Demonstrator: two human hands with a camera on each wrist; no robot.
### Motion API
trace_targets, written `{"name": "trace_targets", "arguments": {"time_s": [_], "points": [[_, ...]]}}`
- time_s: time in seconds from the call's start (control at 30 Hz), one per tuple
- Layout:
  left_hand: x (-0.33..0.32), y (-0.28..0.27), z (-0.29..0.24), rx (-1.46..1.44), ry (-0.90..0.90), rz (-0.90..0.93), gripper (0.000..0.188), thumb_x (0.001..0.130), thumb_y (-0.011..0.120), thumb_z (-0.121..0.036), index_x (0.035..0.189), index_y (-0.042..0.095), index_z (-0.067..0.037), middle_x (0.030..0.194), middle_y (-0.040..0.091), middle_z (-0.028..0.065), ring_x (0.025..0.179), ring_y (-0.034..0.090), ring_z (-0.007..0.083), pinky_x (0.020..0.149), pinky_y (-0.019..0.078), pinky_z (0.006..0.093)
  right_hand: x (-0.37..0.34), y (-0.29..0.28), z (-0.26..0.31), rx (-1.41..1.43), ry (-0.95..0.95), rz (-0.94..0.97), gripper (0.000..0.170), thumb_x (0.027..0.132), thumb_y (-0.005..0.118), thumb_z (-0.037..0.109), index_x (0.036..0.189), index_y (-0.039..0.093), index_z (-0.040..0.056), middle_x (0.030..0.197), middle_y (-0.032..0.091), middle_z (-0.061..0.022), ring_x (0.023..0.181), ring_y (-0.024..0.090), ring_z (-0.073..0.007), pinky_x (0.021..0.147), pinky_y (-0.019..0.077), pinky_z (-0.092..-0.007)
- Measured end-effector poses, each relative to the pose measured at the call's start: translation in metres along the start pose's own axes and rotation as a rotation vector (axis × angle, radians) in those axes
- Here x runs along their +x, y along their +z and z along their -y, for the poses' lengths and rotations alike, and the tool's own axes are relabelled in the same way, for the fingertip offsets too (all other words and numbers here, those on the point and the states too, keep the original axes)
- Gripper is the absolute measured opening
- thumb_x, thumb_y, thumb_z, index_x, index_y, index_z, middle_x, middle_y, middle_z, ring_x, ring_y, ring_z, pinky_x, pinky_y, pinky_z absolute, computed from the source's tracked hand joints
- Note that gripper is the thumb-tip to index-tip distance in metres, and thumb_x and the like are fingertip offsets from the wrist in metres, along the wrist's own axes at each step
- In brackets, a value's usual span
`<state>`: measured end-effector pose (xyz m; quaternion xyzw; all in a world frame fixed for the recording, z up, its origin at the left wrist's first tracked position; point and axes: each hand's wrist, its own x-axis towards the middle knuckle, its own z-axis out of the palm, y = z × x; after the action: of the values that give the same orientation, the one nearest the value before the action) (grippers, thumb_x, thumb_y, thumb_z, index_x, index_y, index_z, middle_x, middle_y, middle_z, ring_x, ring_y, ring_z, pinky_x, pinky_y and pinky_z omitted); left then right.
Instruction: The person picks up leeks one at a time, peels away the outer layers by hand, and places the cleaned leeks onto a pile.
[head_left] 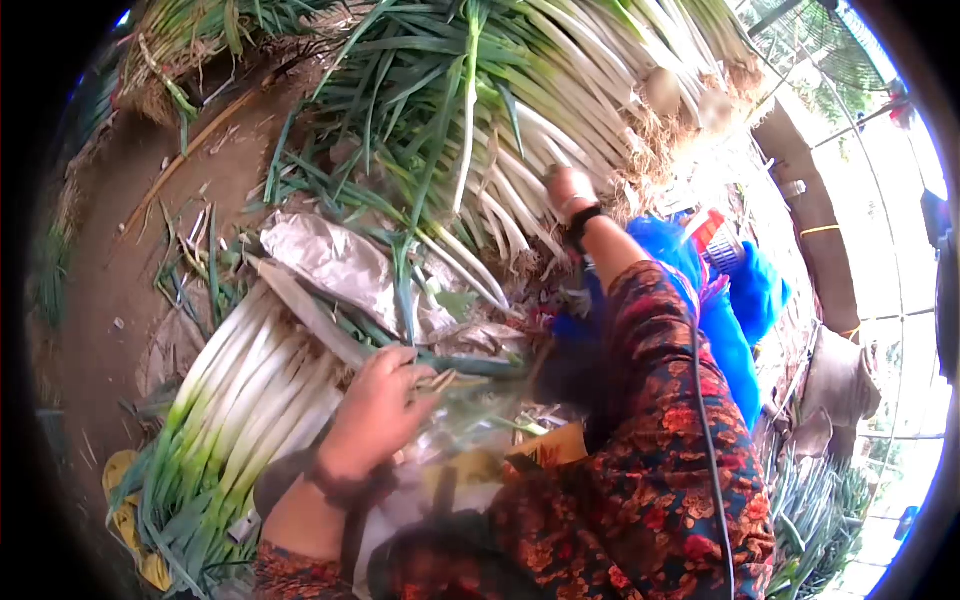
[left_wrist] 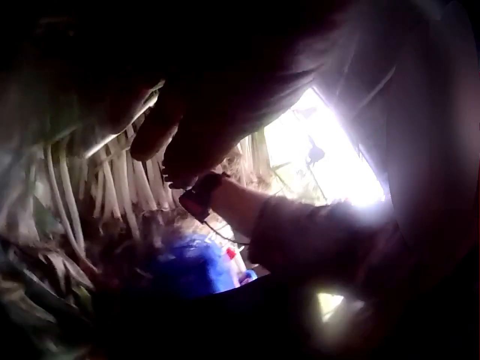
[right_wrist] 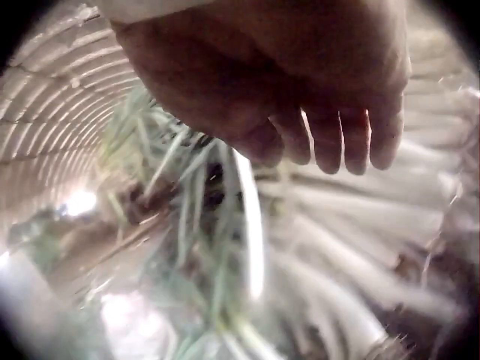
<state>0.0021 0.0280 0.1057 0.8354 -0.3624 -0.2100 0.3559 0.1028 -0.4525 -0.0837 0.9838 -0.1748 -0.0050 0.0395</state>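
My right hand [head_left: 570, 190] reaches over a broad heap of long green onions [head_left: 590, 85], near their white stems. In the right wrist view its fingers [right_wrist: 326, 142] hang side by side above the stems, with nothing held. My left hand [head_left: 378, 408] is lower down, fingers bent, beside a flat greyish strip [head_left: 310, 310] and a green stalk [head_left: 475, 367]. A thin pale piece [head_left: 440, 380] shows at its fingertips; I cannot tell whether the hand holds it. The left wrist view is dark. Left of this hand lies a bundle of green onions [head_left: 250, 385].
A crumpled pale plastic sheet [head_left: 330, 260] lies between heap and bundle. Bright blue cloth [head_left: 740, 335] is by my right arm, and a cable [head_left: 708, 440] runs along the floral sleeve. A long thin stick [head_left: 200, 140] rests on bare ground. More onions [head_left: 815, 525] stand at lower right.
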Motion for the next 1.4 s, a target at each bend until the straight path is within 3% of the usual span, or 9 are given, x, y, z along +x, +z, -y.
{"name": "trace_targets", "arguments": {"time_s": [0.07,0.13,0.27,0.4,0.5,0.93,1.1,1.27,1.4], "points": [[0.013,-0.012,-0.004,0.029,0.004,-0.018,0.035,0.08,0.07,-0.018,0.11,0.064,-0.001,0.115,0.059,0.0204,0.113,0.055,0.0366,0.098,0.0431,0.0407,0.012,-0.044,-0.038,0.003,0.474,-0.125,0.042,0.087,0.057,0.041,0.113,0.061,0.0083,0.108,0.065,-0.0211,0.097,0.064,-0.0357,0.088,0.0518,-0.0458],[0.019,-0.014,-0.005,0.045,-0.091,-0.103,0.035,0.079,0.07,-0.017,0.11,0.064,-0.001,0.114,0.06,0.0201,0.113,0.055,0.0361,0.098,0.0429,0.0409,0.024,-0.085,-0.07,0.034,0.547,-0.088,0.037,0.088,0.05,0.027,0.119,0.06,0.0107,0.135,0.052,-0.0152,0.127,0.048,-0.0331,0.1,0.0445,-0.0427],[0.022,-0.013,-0.005,0.007,-0.106,0.005,0.033,0.08,0.07,-0.018,0.108,0.065,-0.002,0.111,0.061,0.0186,0.105,0.059,0.0365,0.093,0.0457,0.041,0.076,-0.055,-0.136,0.247,0.628,0.097,0.057,0.084,0.06,0.04,0.132,0.053,0.0098,0.144,0.045,-0.0159,0.131,0.044,-0.0335,0.107,0.0382,-0.0434],[0.026,-0.014,-0.005,0.01,-0.118,0.008,0.031,0.081,0.07,-0.02,0.107,0.065,-0.003,0.109,0.062,0.0181,0.103,0.06,0.0357,0.091,0.0467,0.0406,0.071,-0.062,-0.11,0.045,0.535,-0.066,0.063,0.08,0.07,0.047,0.12,0.06,-0.0005,0.122,0.061,-0.0235,0.117,0.057,-0.0336,0.098,0.0474,-0.042],[0.024,-0.014,-0.005,-0.005,-0.13,-0.01,0.03,0.082,0.07,-0.02,0.106,0.065,-0.002,0.109,0.062,0.0173,0.102,0.06,0.0349,0.09,0.0471,0.0395,0.072,-0.08,-0.093,0.116,0.506,0.177,0.059,0.083,0.068,0.045,0.123,0.059,0.0034,0.122,0.062,-0.0211,0.115,0.059,-0.0332,0.097,0.0483,-0.0421],[0.019,-0.004,0.003,0.088,-0.072,-0.105,0.028,0.081,0.069,-0.022,0.101,0.066,-0.002,0.103,0.062,0.0156,0.097,0.06,0.0351,0.084,0.0489,0.0402,-0.014,-0.094,0.057,0.212,0.237,0.221,0.037,0.092,0.052,0.037,0.111,0.061,0.0067,0.108,0.067,-0.0178,0.099,0.066,-0.0328,0.087,0.053,-0.0443],[0.023,-0.001,0.008,0.114,0.002,-0.168,0.025,0.081,0.07,-0.019,0.098,0.066,-0.002,0.099,0.063,0.0148,0.097,0.06,0.0345,0.084,0.0487,0.0402,-0.146,0.059,0.162,0.341,-0.045,0.392,0.038,0.09,0.053,0.041,0.103,0.066,0.0082,0.1,0.068,-0.0194,0.093,0.068,-0.0325,0.08,0.0552,-0.0451],[0.016,-0.001,0.015,0.144,-0.021,-0.148,0.026,0.081,0.07,-0.021,0.099,0.066,-0.002,0.1,0.063,0.0138,0.096,0.06,0.0337,0.084,0.0488,0.0405,-0.248,0.08,0.227,0.583,0.04,0.663,0.047,0.086,0.058,0.047,0.099,0.068,0.0018,0.099,0.067,-0.0259,0.098,0.064,-0.0398,0.085,0.0512,-0.0467],[0.011,-0.006,0.012,0.16,-0.026,-0.107,0.027,0.081,0.07,-0.021,0.1,0.066,-0.004,0.1,0.063,0.0134,0.095,0.06,0.0334,0.083,0.0494,0.0405,-0.165,0.061,0.208,0.679,0.077,0.215,0.033,0.087,0.059,0.035,0.089,0.065,0.0026,0.089,0.067,-0.0215,0.085,0.065,-0.0392,0.074,0.053,-0.0474]]}}
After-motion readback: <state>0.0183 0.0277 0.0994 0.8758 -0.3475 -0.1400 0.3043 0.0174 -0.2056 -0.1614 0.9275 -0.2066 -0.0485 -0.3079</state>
